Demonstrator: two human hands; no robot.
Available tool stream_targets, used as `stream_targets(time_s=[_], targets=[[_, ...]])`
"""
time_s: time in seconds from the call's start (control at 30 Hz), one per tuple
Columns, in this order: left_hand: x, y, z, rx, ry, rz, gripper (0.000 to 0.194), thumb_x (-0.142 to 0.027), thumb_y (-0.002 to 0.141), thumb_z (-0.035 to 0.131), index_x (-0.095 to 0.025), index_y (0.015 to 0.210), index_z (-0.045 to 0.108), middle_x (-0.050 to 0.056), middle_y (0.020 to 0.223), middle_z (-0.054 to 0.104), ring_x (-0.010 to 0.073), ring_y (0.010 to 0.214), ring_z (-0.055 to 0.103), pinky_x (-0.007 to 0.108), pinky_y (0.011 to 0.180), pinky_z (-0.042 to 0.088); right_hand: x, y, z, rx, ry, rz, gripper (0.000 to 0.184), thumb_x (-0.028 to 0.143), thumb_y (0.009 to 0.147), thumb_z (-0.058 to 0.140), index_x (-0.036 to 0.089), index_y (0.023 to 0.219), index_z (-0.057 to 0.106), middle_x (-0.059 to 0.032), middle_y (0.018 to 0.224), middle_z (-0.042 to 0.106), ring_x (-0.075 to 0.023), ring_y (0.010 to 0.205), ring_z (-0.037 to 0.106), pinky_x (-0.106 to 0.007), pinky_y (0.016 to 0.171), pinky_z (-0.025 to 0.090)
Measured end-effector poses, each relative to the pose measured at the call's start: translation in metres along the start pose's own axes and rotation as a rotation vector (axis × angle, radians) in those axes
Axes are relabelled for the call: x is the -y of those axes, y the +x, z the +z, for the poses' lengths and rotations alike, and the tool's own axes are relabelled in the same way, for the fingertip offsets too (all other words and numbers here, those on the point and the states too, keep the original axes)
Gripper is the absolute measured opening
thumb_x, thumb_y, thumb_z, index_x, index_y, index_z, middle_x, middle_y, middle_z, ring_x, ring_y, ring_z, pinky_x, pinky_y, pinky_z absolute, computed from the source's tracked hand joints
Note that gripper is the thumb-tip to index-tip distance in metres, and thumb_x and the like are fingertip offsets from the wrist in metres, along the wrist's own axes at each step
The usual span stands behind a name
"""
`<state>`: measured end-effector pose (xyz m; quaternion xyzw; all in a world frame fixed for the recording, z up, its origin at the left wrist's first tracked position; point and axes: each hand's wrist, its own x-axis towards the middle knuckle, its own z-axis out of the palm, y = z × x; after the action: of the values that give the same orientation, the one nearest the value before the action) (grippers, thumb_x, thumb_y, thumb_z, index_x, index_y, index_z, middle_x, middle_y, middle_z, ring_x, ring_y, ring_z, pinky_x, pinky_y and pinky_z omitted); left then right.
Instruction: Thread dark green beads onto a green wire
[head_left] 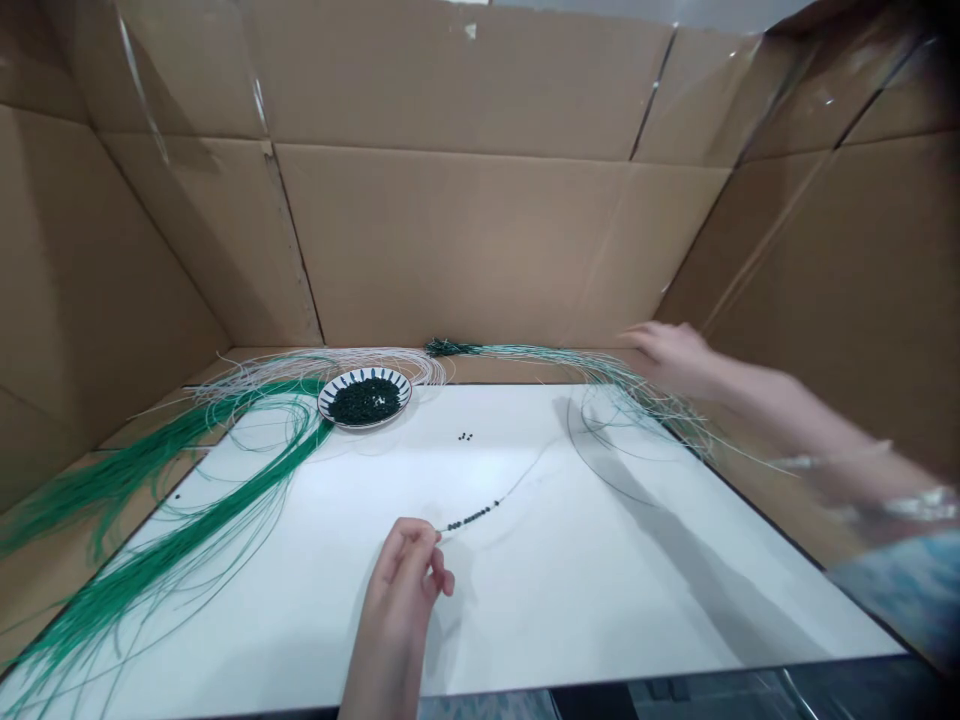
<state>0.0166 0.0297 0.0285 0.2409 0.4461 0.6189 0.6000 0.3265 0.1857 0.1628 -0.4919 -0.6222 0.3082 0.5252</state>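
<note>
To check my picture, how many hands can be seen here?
2. The left hand pinches the end of a beaded cord on the white board; the right hand is above teal cords at right. None seems hidden.

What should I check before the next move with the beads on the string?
1. Left hand pinches the end of the beaded string: ok.
2. Beads sit together on the string: ok.
3. Far end of the string is secure: cannot tell, it fades from view against the white board.
4. Plate holds its dark beads: ok.
5. No loose beads lie on the board: not ok, a few are there.
6. Right hand has hold of the teal strands: cannot tell.
</note>
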Motion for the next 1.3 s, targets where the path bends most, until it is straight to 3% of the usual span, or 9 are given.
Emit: stream_targets(time_s=[0.07,0.2,0.23,0.33,0.53,0.67,0.83,1.0,1.3], targets=[[0.002,-0.001,0.004,0.022,0.147,0.039,0.034,-0.048,0.077,0.080,-0.019,0.070,0.062,-0.006,0.060,0.043,0.0110,0.055,0.044,0.021,0.053,0.037,-0.009,-0.044,0.043,0.169,-0.058,0.026,0.008,0.018,0.077,0.079,0.024,0.083,0.081,-0.0033,0.103,0.078,-0.0305,0.112,0.067,-0.050,0.104,0.047],[0.001,-0.003,0.008,0.038,0.403,0.178,0.029,-0.046,0.081,0.075,-0.022,0.070,0.063,-0.005,0.059,0.044,0.0143,0.056,0.043,0.025,0.059,0.038,-0.011,-0.138,0.113,0.516,-0.043,0.054,0.024,0.032,0.091,0.070,0.030,0.114,0.076,-0.0033,0.122,0.075,-0.0271,0.120,0.065,-0.045,0.110,0.043],[0.001,-0.004,0.008,0.039,0.445,0.202,0.027,-0.045,0.082,0.074,-0.022,0.070,0.064,-0.004,0.061,0.046,0.0154,0.058,0.045,0.026,0.060,0.040,-0.011,-0.153,0.125,0.512,-0.006,0.070,0.024,0.032,0.092,0.068,0.029,0.115,0.075,-0.0035,0.121,0.075,-0.0263,0.120,0.065,-0.044,0.113,0.039],[0.001,-0.005,0.010,0.084,0.522,0.286,0.022,-0.039,0.086,0.069,-0.023,0.071,0.066,-0.001,0.071,0.054,0.0183,0.066,0.051,0.027,0.064,0.042,-0.016,-0.176,0.146,0.397,0.128,0.120,0.009,0.030,0.090,0.069,0.022,0.092,0.074,-0.0033,0.094,0.076,-0.0228,0.095,0.070,-0.035,0.092,0.051],[-0.009,0.002,0.020,0.336,0.789,0.445,0.021,-0.026,0.093,0.057,-0.022,0.073,0.062,0.003,0.080,0.058,0.0201,0.075,0.057,0.028,0.069,0.045,-0.030,-0.169,0.145,0.299,0.235,0.193,0.014,0.032,0.086,0.071,0.019,0.079,0.070,-0.0023,0.078,0.071,-0.0198,0.080,0.067,-0.031,0.077,0.053],[-0.023,0.018,0.032,0.461,0.974,0.462,0.020,-0.031,0.096,0.056,-0.022,0.084,0.068,0.005,0.086,0.066,0.0200,0.075,0.063,0.029,0.069,0.049,-0.039,-0.168,0.135,0.184,0.219,0.198,0.021,0.037,0.085,0.069,0.020,0.074,0.065,-0.0001,0.070,0.064,-0.0187,0.071,0.061,-0.030,0.068,0.049],[-0.023,0.092,0.038,0.314,1.191,0.518,0.016,-0.030,0.090,0.069,-0.019,0.101,0.072,0.013,0.103,0.071,0.0312,0.105,0.066,0.041,0.092,0.050,-0.052,-0.174,0.128,-0.051,0.081,0.193,0.019,0.033,0.088,0.065,0.022,0.074,0.057,0.0002,0.072,0.058,-0.0201,0.072,0.056,-0.032,0.072,0.045],[-0.005,0.162,0.045,0.325,1.404,0.573,0.023,-0.030,0.096,0.066,-0.016,0.114,0.067,0.009,0.120,0.068,0.0256,0.107,0.066,0.049,0.093,0.055,-0.061,-0.182,0.134,-0.128,-0.017,0.135,0.014,0.029,0.087,0.060,0.023,0.075,0.057,-0.0011,0.074,0.059,-0.0215,0.073,0.057,-0.032,0.071,0.045],[0.009,0.185,0.046,0.360,1.516,0.634,0.023,-0.030,0.098,0.064,-0.016,0.115,0.067,0.008,0.116,0.070,0.0230,0.099,0.069,0.045,0.087,0.059,-0.070,-0.187,0.140,-0.111,-0.070,0.072,0.015,0.027,0.089,0.055,0.024,0.075,0.053,0.0006,0.074,0.056,-0.0192,0.072,0.053,-0.029,0.070,0.043]])
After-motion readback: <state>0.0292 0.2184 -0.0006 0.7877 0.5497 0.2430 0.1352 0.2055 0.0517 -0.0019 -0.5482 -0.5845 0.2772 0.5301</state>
